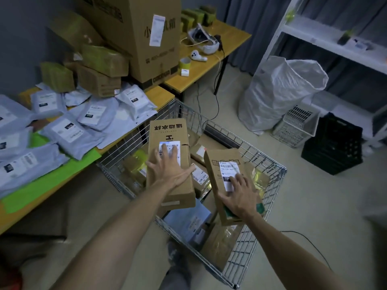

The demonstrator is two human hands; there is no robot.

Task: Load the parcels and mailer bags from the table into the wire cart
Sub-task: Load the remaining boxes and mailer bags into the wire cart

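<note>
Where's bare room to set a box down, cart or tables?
Wire cart: no bare bottom shows, parcels cover it; stack on top. Near table: mailer bags crowd it, only the green sheet along its near edge is free. Far table: bare wood along its front edge by the tape roll. Floor between cart and white sack is open.

The single head-worn camera looked forward and steeply down from standing height, close above the wire cart point(272, 185), the table point(160, 94) at its left.
</note>
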